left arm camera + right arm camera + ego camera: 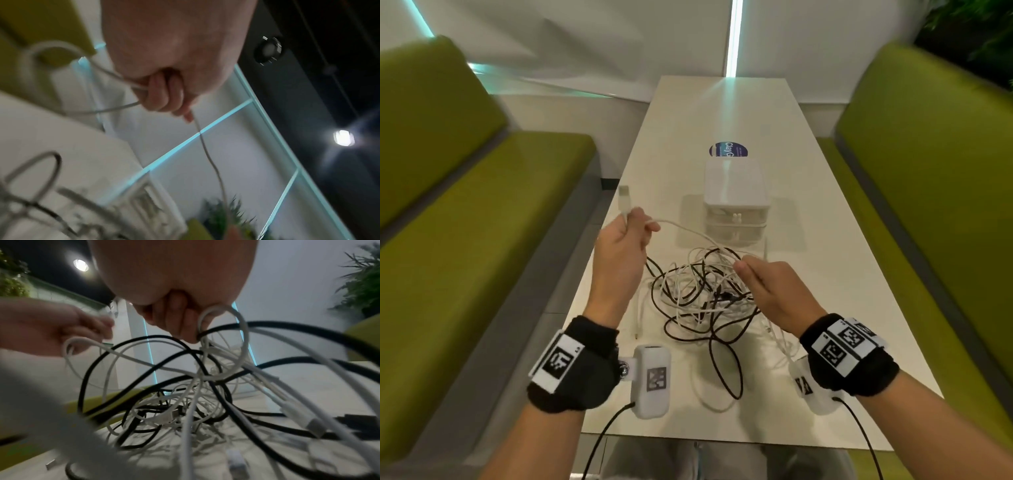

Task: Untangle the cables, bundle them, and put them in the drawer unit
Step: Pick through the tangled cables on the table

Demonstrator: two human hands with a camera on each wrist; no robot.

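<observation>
On bench [825, 274]: cable tangle [702, 294]; left grip [619, 246] pinching white cable [681, 228], right grip [774, 287] pinching tangle loops.

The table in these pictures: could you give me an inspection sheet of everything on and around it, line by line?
Surface: long white table, a round blue sticker at its far part.
Job's things: tangled pile of cables, black and white, in the table's middle; small white drawer unit behind it, drawers closed.
Clutter: nothing seen.
Grippers: left hand holds up a white cable near its plug; right hand pinches strands at the top of the pile.
Cables: the white cable runs from the left hand down into the pile; nothing bundled yet.
Surroundings: green benches on both sides, white wall behind, plants at the upper right.
</observation>
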